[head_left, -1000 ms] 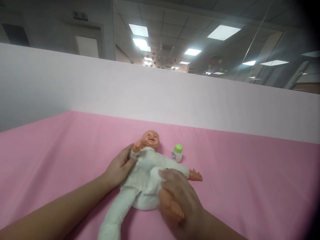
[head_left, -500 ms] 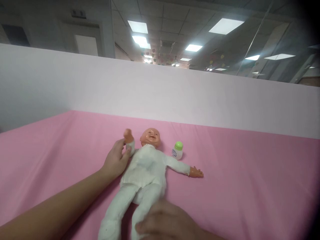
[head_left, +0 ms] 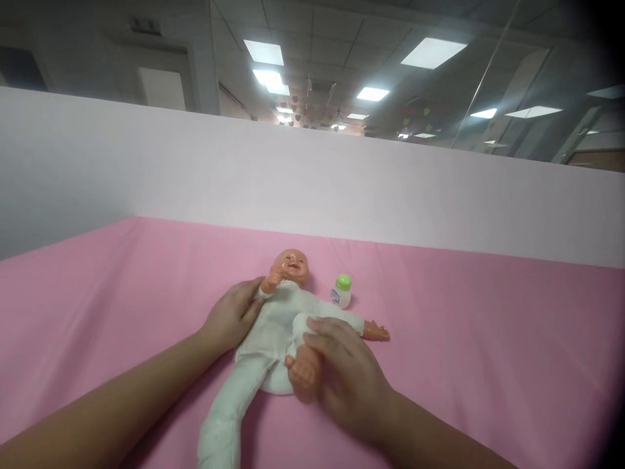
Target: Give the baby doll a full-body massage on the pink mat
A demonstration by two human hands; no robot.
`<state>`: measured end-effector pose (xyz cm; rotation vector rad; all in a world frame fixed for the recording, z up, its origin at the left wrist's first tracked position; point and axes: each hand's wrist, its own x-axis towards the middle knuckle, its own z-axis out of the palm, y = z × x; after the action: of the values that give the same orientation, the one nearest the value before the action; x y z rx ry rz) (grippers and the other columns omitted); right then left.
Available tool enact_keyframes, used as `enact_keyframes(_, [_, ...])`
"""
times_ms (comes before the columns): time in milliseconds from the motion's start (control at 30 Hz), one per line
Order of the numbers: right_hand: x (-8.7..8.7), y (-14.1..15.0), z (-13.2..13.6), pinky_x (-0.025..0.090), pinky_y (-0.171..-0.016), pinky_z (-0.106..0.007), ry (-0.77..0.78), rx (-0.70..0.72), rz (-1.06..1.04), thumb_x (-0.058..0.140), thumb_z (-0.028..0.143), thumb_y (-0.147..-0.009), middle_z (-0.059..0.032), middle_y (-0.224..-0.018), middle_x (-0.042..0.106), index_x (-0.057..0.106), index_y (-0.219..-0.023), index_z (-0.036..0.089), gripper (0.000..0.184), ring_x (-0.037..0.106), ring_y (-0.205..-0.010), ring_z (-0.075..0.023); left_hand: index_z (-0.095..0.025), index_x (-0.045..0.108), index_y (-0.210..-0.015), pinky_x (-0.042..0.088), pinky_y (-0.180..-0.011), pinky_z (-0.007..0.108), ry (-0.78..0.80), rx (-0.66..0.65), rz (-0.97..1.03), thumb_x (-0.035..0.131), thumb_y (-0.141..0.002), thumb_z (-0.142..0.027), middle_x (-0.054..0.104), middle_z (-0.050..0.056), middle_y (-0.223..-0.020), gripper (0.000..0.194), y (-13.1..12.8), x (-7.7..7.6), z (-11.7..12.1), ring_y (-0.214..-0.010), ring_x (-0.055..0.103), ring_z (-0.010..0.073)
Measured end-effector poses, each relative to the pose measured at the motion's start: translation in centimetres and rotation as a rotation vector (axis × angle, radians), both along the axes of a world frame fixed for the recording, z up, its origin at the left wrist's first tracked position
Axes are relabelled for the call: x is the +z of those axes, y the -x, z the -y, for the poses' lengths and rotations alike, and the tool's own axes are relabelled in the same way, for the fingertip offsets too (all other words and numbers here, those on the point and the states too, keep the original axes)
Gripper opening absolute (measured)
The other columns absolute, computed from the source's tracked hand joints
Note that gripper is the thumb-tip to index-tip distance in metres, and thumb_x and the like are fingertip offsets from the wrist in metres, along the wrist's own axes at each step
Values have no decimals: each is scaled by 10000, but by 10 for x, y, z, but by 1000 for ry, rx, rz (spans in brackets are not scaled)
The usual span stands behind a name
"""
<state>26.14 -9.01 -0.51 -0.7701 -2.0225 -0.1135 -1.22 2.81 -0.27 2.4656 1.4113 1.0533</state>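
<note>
A baby doll [head_left: 273, 326] with a white cloth body lies on its back on the pink sheet. My left hand [head_left: 232, 316] is closed around the doll's arm on the left side, whose small hand rests near its chin. In my right hand [head_left: 354, 378] is one of the doll's legs, folded up over the belly with the foot [head_left: 303, 372] facing me. The doll's other leg [head_left: 224, 417] stretches toward me, running out of the frame at the bottom. Its other arm [head_left: 374, 329] reaches out to the right, partly behind my right hand.
A small bottle [head_left: 342, 291] with a green cap stands right of the doll's head. The pink sheet [head_left: 463, 339] covers the surface. Behind it runs a low white wall [head_left: 312, 176], with glass and ceiling lights above.
My right hand has taken hold of the doll's leg and bent it up over the belly. My left hand has brought the doll's raised arm in toward its chin.
</note>
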Motion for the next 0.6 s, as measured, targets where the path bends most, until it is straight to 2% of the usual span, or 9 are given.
enact_keyframes(67, [5, 5, 14, 549, -1036, -475, -46, 107, 60, 689, 211, -864, -117, -1256, 686, 589, -1276, 206, 423, 662, -1142, -268, -262, 542, -1401, 528, -943, 395, 102, 133, 172, 485, -1004, -452, 704, 53, -1279, 444, 7, -4, -7, -1122, 667, 267])
enact_keyframes(167, [1, 16, 29, 585, -867, -301, -93, 330, 225, 663, 307, -941, -30, -1014, 730, 609, -1146, 222, 229, 687, -880, -159, -221, 567, -1316, 541, -822, 394, 251, 347, 398, 487, -981, -534, 744, 70, -1112, 465, 19, -13, -24, -961, 710, 274])
enact_keyframes(233, [-8, 24, 32, 562, -782, -234, -105, 431, 342, 626, 342, -981, 23, -902, 710, 608, -1065, 241, 133, 646, -753, -109, -190, 594, -1240, 539, -798, 403, 317, 432, 463, 493, -965, -557, 749, 89, -1050, 470, 25, -18, -33, -918, 714, 287])
enact_keyframes(300, [-16, 29, 31, 545, -757, -219, -115, 453, 422, 612, 359, -989, 45, -847, 688, 600, -1014, 250, 113, 618, -704, -95, -179, 600, -1202, 536, -798, 411, 323, 461, 459, 492, -960, -561, 745, 102, -1040, 465, 26, -18, -35, -910, 710, 295])
enact_keyframes(400, [-18, 33, 28, 543, -789, -239, -101, 454, 431, 637, 364, -949, 46, -835, 686, 592, -1016, 242, 146, 630, -739, -107, -197, 572, -1262, 535, -825, 417, 252, 405, 360, 467, -974, -537, 734, 101, -1088, 458, 17, -11, -23, -941, 702, 294])
enact_keyframes(500, [-8, 31, 27, 549, -833, -268, -38, 466, 316, 654, 338, -865, 24, -899, 715, 588, -1077, 231, 246, 658, -813, -133, -237, 555, -1357, 521, -946, 440, 102, 186, 130, 437, -998, -458, 703, 99, -1242, 437, 3, -3, -5, -1097, 665, 296])
enact_keyframes(600, [4, 26, 27, 562, -846, -316, -13, 419, 120, 645, 253, -762, -23, -989, 729, 579, -1145, 224, 390, 674, -861, -170, -251, 572, -1420, 445, -1108, 455, -87, -36, -103, 407, -1017, -341, 638, 92, -1396, 444, -6, -1, 4, -1285, 568, 286])
